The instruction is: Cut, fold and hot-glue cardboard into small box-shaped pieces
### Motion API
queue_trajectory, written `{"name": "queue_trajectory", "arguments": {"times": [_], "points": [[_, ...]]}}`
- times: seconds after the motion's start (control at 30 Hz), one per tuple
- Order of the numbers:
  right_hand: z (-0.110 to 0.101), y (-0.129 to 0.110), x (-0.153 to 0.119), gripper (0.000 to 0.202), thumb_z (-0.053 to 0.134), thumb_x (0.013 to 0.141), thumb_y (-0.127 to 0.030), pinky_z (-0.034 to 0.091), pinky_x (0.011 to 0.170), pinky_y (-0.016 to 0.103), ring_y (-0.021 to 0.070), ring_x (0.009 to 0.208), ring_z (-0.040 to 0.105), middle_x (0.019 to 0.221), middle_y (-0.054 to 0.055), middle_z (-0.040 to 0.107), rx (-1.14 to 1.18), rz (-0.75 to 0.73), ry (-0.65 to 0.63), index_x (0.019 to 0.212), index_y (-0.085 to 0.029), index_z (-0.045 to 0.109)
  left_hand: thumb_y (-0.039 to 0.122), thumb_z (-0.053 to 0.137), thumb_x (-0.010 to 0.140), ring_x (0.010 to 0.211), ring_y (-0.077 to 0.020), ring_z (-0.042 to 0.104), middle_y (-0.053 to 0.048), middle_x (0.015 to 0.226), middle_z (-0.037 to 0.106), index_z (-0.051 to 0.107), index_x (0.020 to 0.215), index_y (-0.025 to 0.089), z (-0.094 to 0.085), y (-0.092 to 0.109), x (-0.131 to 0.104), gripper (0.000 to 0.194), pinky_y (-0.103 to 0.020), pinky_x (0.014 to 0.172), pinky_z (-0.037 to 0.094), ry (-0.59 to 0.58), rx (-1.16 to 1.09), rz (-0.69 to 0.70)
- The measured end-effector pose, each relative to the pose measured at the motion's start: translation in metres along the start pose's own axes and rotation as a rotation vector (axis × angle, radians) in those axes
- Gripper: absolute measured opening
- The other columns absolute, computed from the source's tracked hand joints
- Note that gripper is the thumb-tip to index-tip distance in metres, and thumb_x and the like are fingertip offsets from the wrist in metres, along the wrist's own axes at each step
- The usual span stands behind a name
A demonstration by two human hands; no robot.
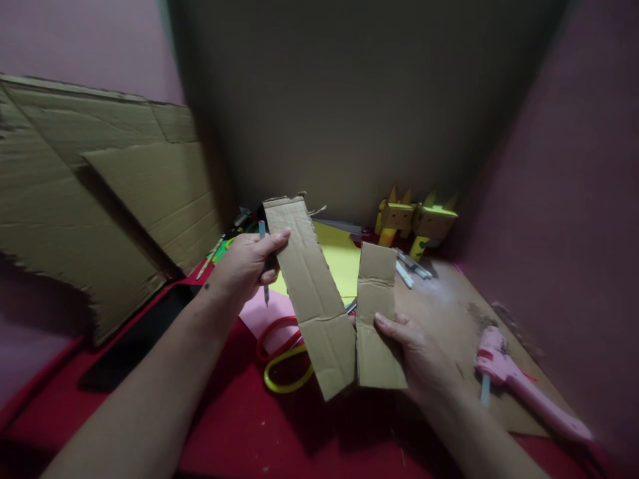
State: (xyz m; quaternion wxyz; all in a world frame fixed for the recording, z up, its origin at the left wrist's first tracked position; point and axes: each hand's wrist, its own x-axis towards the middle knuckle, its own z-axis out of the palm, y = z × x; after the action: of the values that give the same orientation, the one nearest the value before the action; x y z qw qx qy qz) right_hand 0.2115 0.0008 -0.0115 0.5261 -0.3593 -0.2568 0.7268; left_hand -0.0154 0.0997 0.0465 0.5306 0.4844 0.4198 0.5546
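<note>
My left hand (pixel 254 263) pinches a long cardboard strip (pixel 312 286) near its upper end, thumb on the front face. A pencil (pixel 266 296), point down, is also tucked in that hand's fingers. In my right hand (pixel 412 346) is a shorter cardboard piece (pixel 378 313), held by its right edge with the thumb in front. Both pieces are raised above the table, side by side, with their lower ends close together. Behind the long strip, scissors (pixel 287 379) with red and yellow handles lie partly hidden.
A pink glue gun (pixel 509 366) rests on a cardboard sheet (pixel 439 313) at the right. Two cardboard animal figures (pixel 434 223) stand at the back. Yellow paper (pixel 339 256) and pink paper (pixel 269 316) lie behind my hands. Large cardboard sheets (pixel 114 193) lean at left beside a dark flat object (pixel 140 339).
</note>
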Motion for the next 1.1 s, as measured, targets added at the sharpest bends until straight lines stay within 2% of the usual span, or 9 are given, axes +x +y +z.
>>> {"name": "queue_trajectory", "arguments": {"times": [0.2,0.47,0.6,0.8,0.9,0.97,1.1], "points": [[-0.002,-0.001,0.000,0.024,0.076,0.068,-0.025,0.059,0.070,0.034,0.0219,0.073,0.072,0.083,0.010,0.078,0.004,0.004,-0.015,0.089,-0.012,0.076,0.031,0.073,0.073,0.027,-0.0030,0.033,0.004,0.041,0.044,0.054,0.056,0.014,0.000,0.000,0.001,0.031,-0.016,0.027,0.019,-0.008,-0.007,-0.002],[-0.004,-0.002,0.001,0.025,0.073,0.069,-0.020,0.059,0.064,0.034,0.0218,0.068,0.072,0.079,0.012,0.077,0.014,0.013,0.050,0.092,-0.010,0.071,0.025,0.071,0.074,0.028,-0.0018,0.034,0.003,0.047,0.049,0.057,0.061,0.012,0.002,0.008,-0.004,0.024,-0.014,0.026,0.020,0.003,-0.030,0.045],[-0.005,-0.001,0.001,0.022,0.071,0.070,-0.018,0.058,0.059,0.032,0.0198,0.061,0.070,0.074,0.008,0.076,0.007,0.015,0.075,0.091,-0.012,0.069,0.025,0.069,0.078,0.027,-0.0010,0.033,0.003,0.045,0.049,0.057,0.060,0.012,0.005,0.014,-0.008,0.024,-0.014,0.027,0.022,0.018,-0.010,0.063],[-0.007,-0.002,0.002,0.022,0.072,0.069,-0.021,0.055,0.055,0.030,0.0189,0.058,0.068,0.072,0.006,0.075,-0.092,0.043,0.154,0.090,-0.015,0.067,0.024,0.068,0.078,0.028,-0.0012,0.033,0.000,0.050,0.054,0.059,0.061,0.013,0.001,0.014,-0.007,0.022,-0.015,0.026,0.020,0.052,-0.012,0.095],[-0.009,-0.001,0.005,0.023,0.073,0.067,-0.022,0.053,0.055,0.030,0.0185,0.057,0.066,0.069,0.004,0.074,-0.154,0.049,0.181,0.088,-0.016,0.066,0.024,0.068,0.078,0.028,-0.0018,0.033,0.001,0.047,0.050,0.056,0.057,0.014,-0.001,0.013,-0.005,0.026,-0.015,0.026,0.020,0.046,-0.014,0.071],[-0.011,0.000,0.010,0.024,0.073,0.067,-0.022,0.053,0.057,0.030,0.0186,0.058,0.066,0.071,0.004,0.074,-0.195,0.001,0.196,0.089,-0.017,0.065,0.024,0.068,0.078,0.027,-0.0022,0.033,0.002,0.046,0.048,0.055,0.056,0.014,-0.001,0.012,-0.004,0.027,-0.015,0.025,0.020,0.030,-0.016,0.060],[-0.019,-0.002,0.020,0.039,0.074,0.064,-0.021,0.055,0.066,0.034,0.0214,0.069,0.069,0.087,0.005,0.076,-0.308,-0.226,0.221,0.102,-0.018,0.064,0.025,0.071,0.075,0.027,-0.0024,0.033,0.002,0.046,0.049,0.057,0.059,0.013,0.000,0.011,-0.003,0.024,-0.015,0.025,0.020,-0.011,-0.030,0.053]]}}
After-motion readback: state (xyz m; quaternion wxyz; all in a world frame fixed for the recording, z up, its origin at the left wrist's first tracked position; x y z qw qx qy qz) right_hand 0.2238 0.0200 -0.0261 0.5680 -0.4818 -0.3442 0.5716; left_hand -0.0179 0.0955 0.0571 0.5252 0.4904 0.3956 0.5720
